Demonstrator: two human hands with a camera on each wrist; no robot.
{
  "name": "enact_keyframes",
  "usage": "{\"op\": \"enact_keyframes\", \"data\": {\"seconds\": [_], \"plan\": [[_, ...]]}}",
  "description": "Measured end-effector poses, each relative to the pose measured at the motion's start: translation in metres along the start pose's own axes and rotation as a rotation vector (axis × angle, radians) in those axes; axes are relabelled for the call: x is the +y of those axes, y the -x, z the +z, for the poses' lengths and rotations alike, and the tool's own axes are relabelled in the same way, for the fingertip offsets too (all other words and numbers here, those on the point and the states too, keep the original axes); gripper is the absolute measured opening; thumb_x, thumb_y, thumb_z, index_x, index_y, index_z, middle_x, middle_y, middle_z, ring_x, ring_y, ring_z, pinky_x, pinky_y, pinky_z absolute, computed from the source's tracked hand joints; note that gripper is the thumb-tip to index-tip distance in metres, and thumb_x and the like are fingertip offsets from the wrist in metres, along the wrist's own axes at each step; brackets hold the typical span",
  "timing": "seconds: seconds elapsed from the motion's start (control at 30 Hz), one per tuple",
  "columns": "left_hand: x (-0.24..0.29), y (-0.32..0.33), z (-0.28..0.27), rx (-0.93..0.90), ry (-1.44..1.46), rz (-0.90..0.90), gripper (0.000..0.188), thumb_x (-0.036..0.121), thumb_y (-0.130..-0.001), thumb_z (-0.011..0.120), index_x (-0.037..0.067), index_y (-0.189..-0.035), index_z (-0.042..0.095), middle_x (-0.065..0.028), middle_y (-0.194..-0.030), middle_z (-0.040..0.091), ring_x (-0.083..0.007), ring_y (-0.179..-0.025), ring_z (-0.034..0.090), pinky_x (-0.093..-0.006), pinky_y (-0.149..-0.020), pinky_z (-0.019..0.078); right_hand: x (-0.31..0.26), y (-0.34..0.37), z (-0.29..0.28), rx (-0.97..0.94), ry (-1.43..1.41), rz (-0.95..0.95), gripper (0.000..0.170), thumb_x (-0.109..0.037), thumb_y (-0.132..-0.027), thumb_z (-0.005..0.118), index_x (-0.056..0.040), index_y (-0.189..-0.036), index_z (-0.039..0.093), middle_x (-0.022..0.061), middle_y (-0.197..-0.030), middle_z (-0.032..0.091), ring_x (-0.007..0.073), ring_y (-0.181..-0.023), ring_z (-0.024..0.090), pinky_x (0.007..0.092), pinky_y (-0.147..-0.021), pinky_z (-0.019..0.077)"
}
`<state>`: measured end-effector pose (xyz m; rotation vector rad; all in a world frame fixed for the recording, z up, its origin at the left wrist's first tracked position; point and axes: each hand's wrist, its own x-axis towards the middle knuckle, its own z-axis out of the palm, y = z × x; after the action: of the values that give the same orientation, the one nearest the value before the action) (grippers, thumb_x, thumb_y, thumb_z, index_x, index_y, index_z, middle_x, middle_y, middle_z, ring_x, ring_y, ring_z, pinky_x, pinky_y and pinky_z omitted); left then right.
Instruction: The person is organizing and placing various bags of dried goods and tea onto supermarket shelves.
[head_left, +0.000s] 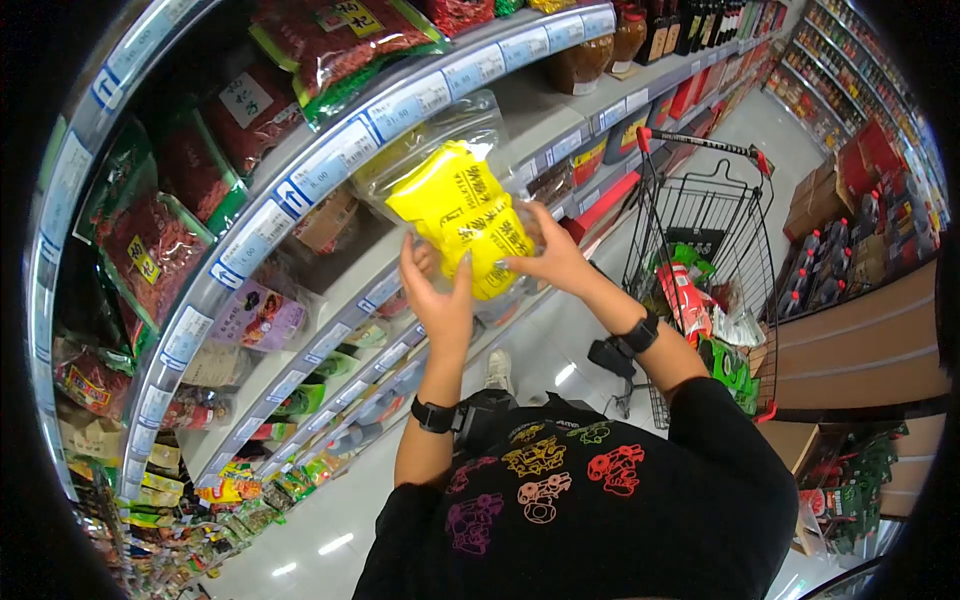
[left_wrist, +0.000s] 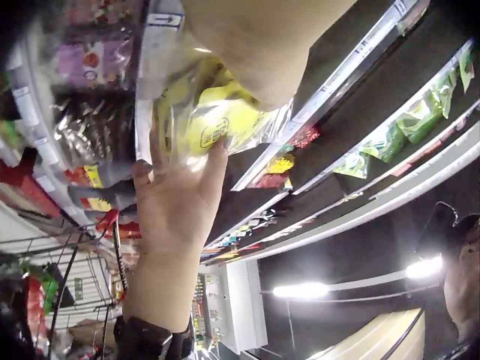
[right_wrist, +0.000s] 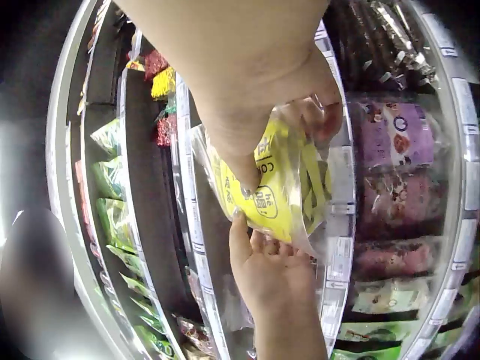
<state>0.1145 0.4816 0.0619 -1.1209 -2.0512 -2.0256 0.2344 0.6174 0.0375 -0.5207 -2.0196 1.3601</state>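
Observation:
A clear plastic pouch (head_left: 487, 112) with bright yellow packets (head_left: 450, 200) inside is held up in front of the shelf, tilted. Dark print marks the yellow packets. My left hand (head_left: 440, 305) grips the pouch's lower left side, thumb on the front and fingers behind. From the lower right, my right hand (head_left: 556, 256) pinches the edge, its thumb pointing inward across the front. In the right wrist view, both thumbs lie on the yellow face (right_wrist: 274, 191) close to each other. Most fingers are hidden behind the pouch.
Shelves with price labels (head_left: 290, 195) curve along the left, stacked with bagged dried goods such as red berries (head_left: 150, 250) and a purple pack (head_left: 250, 315). A black wire shopping cart (head_left: 700, 190) holding several packs stands at the right. Cardboard boxes (head_left: 815, 195) and bottles lie beyond it.

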Motion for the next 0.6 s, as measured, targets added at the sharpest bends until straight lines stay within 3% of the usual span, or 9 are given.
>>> {"op": "enact_keyframes", "data": {"seconds": [0.13, 0.17, 0.23, 0.33, 0.43, 0.53, 0.6], "plan": [[-0.007, -0.043, -0.009, 0.065, -0.162, 0.043, 0.061, 0.014, -0.066, 0.073, -0.002, -0.116, 0.041, -0.0111, -0.09, 0.048, -0.0244, -0.086, 0.049, -0.037, -0.078, 0.038, -0.028, -0.041, 0.011, -0.152, -0.235, 0.208, 0.082, -0.019, -0.065, 0.076, -0.0033, -0.129, 0.026, 0.0183, -0.108, 0.055, 0.0231, -0.098, 0.054, 0.0329, -0.084, 0.0426], [-0.01, -0.05, -0.013, 0.068, -0.184, 0.048, 0.061, 0.017, -0.065, 0.074, -0.002, -0.114, 0.042, -0.011, -0.089, 0.048, -0.0242, -0.086, 0.049, -0.0374, -0.078, 0.0373, -0.017, -0.052, 0.012, -0.196, -0.189, 0.084, 0.081, -0.009, -0.069, 0.072, -0.0035, -0.132, 0.02, 0.0153, -0.112, 0.052, 0.0178, -0.101, 0.052, 0.0294, -0.082, 0.0434], [-0.015, -0.064, -0.014, 0.1, -0.213, 0.075, 0.059, 0.026, -0.064, 0.075, -0.002, -0.106, 0.045, -0.0122, -0.089, 0.049, -0.0273, -0.089, 0.046, -0.0418, -0.079, 0.0333, -0.013, -0.074, 0.012, -0.229, -0.145, 0.018, 0.081, -0.008, -0.069, 0.072, -0.0041, -0.131, 0.02, 0.015, -0.112, 0.052, 0.0176, -0.1, 0.052, 0.0292, -0.082, 0.0439], [-0.026, -0.078, -0.013, 0.162, -0.507, 0.221, 0.059, 0.019, -0.066, 0.074, -0.004, -0.112, 0.045, -0.0155, -0.092, 0.051, -0.0267, -0.09, 0.048, -0.0366, -0.082, 0.0358, -0.023, -0.093, 0.015, -0.22, -0.114, -0.02, 0.08, -0.006, -0.067, 0.073, -0.0016, -0.129, 0.023, 0.0163, -0.117, 0.048, 0.0194, -0.108, 0.048, 0.0307, -0.089, 0.0399], [-0.03, -0.092, -0.011, 0.258, -0.436, 0.285, 0.063, 0.02, -0.066, 0.074, -0.005, -0.115, 0.043, -0.0203, -0.105, 0.049, -0.0316, -0.102, 0.043, -0.0394, -0.092, 0.0295, -0.024, -0.11, 0.021, -0.203, -0.039, -0.069, 0.08, -0.008, -0.065, 0.074, 0.0029, -0.127, 0.023, 0.0175, -0.123, 0.041, 0.0223, -0.117, 0.04, 0.0331, -0.097, 0.0334], [-0.036, -0.105, -0.009, 0.169, -0.214, 0.246, 0.069, 0.019, -0.067, 0.073, -0.007, -0.12, 0.039, -0.0229, -0.117, 0.043, -0.034, -0.112, 0.035, -0.0414, -0.098, 0.0221, -0.021, -0.125, 0.026, -0.181, 0.04, -0.169, 0.081, -0.022, -0.064, 0.077, 0.0027, -0.124, 0.029, 0.0239, -0.116, 0.048, 0.0323, -0.11, 0.048, 0.0351, -0.092, 0.0383], [-0.04, -0.107, -0.007, 0.162, -0.187, 0.216, 0.073, 0.017, -0.067, 0.073, -0.007, -0.124, 0.033, -0.0237, -0.123, 0.038, -0.0344, -0.116, 0.032, -0.0419, -0.1, 0.0191, -0.018, -0.134, 0.027, -0.201, 0.308, -0.087, 0.078, -0.025, -0.064, 0.076, 0.0042, -0.122, 0.032, 0.0253, -0.113, 0.049, 0.0342, -0.106, 0.049, 0.035, -0.09, 0.0391]]}}
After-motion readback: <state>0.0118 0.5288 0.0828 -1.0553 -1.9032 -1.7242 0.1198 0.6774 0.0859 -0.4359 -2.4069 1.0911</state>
